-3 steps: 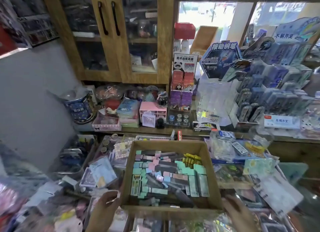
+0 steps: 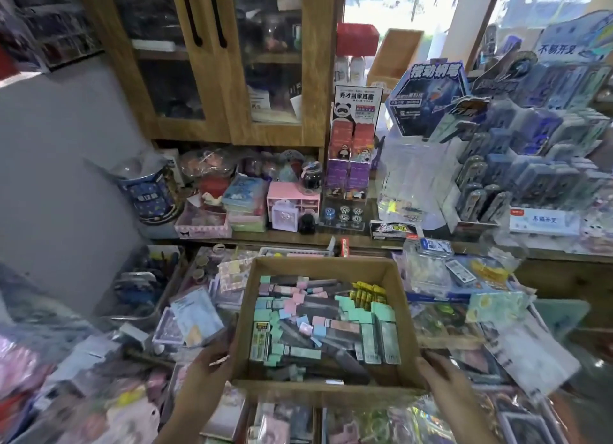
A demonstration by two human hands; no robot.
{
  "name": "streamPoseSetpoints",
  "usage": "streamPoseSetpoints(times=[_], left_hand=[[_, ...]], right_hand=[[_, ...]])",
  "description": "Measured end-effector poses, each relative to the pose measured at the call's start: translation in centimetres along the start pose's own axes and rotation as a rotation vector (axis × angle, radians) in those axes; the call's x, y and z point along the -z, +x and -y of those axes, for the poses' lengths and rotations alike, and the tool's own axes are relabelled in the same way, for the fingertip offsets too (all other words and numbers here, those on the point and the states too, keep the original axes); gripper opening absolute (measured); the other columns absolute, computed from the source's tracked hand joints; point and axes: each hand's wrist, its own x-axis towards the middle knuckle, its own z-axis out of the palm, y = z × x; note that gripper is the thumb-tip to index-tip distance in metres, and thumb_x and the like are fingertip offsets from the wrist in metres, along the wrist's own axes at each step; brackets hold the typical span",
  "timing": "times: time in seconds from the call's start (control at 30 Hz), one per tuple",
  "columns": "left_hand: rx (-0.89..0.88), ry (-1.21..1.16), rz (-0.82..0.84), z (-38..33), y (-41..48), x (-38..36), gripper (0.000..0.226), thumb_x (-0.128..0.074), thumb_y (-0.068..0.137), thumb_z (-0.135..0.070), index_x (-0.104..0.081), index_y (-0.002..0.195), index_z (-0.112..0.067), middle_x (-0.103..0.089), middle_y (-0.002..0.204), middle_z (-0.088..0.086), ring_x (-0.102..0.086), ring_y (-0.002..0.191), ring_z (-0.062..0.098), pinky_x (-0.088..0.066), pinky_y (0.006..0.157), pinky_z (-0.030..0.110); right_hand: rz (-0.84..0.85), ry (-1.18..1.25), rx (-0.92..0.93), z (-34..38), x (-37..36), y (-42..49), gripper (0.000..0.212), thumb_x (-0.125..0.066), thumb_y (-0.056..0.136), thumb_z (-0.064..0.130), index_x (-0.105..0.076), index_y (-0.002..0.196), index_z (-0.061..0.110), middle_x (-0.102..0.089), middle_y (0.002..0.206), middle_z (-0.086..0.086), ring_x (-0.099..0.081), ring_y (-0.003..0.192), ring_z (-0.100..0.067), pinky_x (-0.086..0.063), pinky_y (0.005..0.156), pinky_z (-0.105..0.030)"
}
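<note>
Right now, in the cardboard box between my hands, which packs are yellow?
The small bunch of yellow packs in the far right corner of the cardboard box; the other packs are mint, pink, blue or dark.

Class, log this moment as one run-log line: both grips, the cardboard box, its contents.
left grip: holds cardboard box left wall | right grip: at near right corner, hold unclear | contents: pastel packets
</note>
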Motion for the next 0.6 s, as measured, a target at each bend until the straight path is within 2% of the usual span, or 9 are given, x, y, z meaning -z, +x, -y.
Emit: streamPoseSetpoints(times=[0.03,0.13,0.23,0.3,0.4,0.47,0.53,0.57,0.6], left_hand=[[0.001,0.008,0.01,-0.6,0.2,-0.3,0.019,-0.069,0.092,-0.014,-0.07,0.105,-0.027,-0.078,0.096,-0.009,-0.07,0.084,0.0,-0.051,0.067,0.016],[0.023,0.016,0.09,-0.4,1.4,-1.5,0.026,-0.062,0.095,-0.011,-0.066,0.108,-0.033,-0.075,0.097,-0.014,-0.07,0.091,0.007,-0.055,0.074,0.024],[0.044,0.077,0.102,0.0,3.0,-2.6,0.021,-0.058,0.098,-0.013,-0.06,0.107,-0.032,-0.072,0.094,-0.016,-0.069,0.086,0.004,-0.052,0.061,0.016],[0.046,0.162,0.083,0.2,4.1,-3.2,0.019,-0.058,0.098,-0.016,-0.057,0.114,-0.027,-0.07,0.093,-0.013,-0.067,0.082,0.005,-0.049,0.057,0.016],[0.072,0.261,0.072,0.6,5.6,-4.0,0.015,-0.058,0.097,-0.02,-0.057,0.113,-0.022,-0.069,0.084,-0.007,-0.064,0.069,0.007,-0.046,0.047,0.016],[0.107,0.273,0.077,0.9,6.4,-4.4,0.013,-0.057,0.098,-0.023,-0.058,0.111,-0.023,-0.069,0.082,-0.004,-0.064,0.066,0.007,-0.044,0.044,0.013],[0.14,0.268,0.087,1.1,7.0,-4.5,0.009,-0.056,0.099,-0.023,-0.058,0.107,-0.023,-0.07,0.085,-0.003,-0.066,0.072,0.007,-0.047,0.049,0.015],[0.145,0.266,0.088,1.0,7.2,-4.6,0.005,-0.055,0.1,-0.023,-0.059,0.102,-0.023,-0.07,0.086,-0.004,-0.067,0.076,0.008,-0.049,0.053,0.017],[0.143,0.264,0.086,1.1,7.3,-4.7,0.008,-0.053,0.1,-0.022,-0.06,0.096,-0.024,-0.07,0.084,-0.006,-0.067,0.078,0.007,-0.049,0.055,0.018]], right_hand=[[0.029,-0.058,-0.002,1.4,-1.3,0.8,0.04,-0.071,0.096,0.021,-0.065,0.132,0.004,-0.068,0.121,-0.013,-0.061,0.112,-0.029,-0.043,0.102,-0.036],[0.084,-0.167,0.045,2.3,-2.8,1.4,0.038,-0.065,0.099,0.034,-0.065,0.134,0.018,-0.071,0.113,0.002,-0.061,0.105,-0.024,-0.044,0.093,-0.038],[0.098,-0.233,0.048,1.8,-3.4,2.7,0.031,-0.062,0.1,0.037,-0.067,0.128,0.024,-0.067,0.095,0.018,-0.058,0.087,-0.009,-0.043,0.085,-0.037],[0.083,-0.265,0.031,2.3,-4.0,3.3,0.028,-0.061,0.1,0.038,-0.066,0.125,0.026,-0.064,0.089,0.019,-0.055,0.081,-0.004,-0.041,0.081,-0.036],[0.071,-0.295,-0.003,2.3,-4.7,4.5,0.026,-0.057,0.103,0.033,-0.064,0.125,0.022,-0.061,0.084,0.015,-0.051,0.076,-0.004,-0.037,0.073,-0.032],[0.089,-0.324,0.004,2.5,-5.0,5.1,0.028,-0.056,0.104,0.027,-0.063,0.129,0.019,-0.062,0.088,0.011,-0.057,0.082,-0.013,-0.039,0.08,-0.031],[0.101,-0.345,-0.003,2.8,-5.1,5.2,0.029,-0.056,0.104,0.023,-0.062,0.132,0.02,-0.061,0.1,0.004,-0.061,0.104,-0.028,-0.041,0.092,-0.037],[0.103,-0.342,0.0,2.8,-5.1,5.3,0.028,-0.056,0.104,0.021,-0.062,0.131,0.022,-0.06,0.102,0.002,-0.06,0.109,-0.03,-0.041,0.095,-0.038],[0.109,-0.335,0.011,2.7,-5.1,5.4,0.025,-0.056,0.103,0.02,-0.062,0.126,0.025,-0.061,0.102,0.003,-0.061,0.105,-0.027,-0.04,0.093,-0.037]])
